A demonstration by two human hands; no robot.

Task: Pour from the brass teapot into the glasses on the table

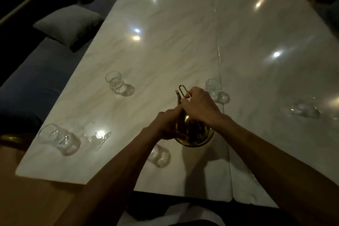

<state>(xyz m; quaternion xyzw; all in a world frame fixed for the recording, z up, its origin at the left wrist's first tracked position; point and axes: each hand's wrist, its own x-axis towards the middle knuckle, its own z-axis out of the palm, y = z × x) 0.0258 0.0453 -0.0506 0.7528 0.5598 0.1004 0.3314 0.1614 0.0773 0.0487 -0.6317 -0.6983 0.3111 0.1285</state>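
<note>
Both hands grasp the shiny round-bellied brass teapot on the white marble worktop: right hand on its wire handle, left hand against its body

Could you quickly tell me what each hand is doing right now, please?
Left hand: closed against the side of the round brass teapot.
Right hand: closed around the teapot's thin looped brass handle.

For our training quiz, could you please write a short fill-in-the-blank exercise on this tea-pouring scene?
1. The brass teapot is held with ____ hands.
2. The right hand grips the teapot's wire ____.
3. The table has a pale ____ top.
4. The left hand rests against the teapot's ____ side.

Missing words: both; handle; marble; left
</note>
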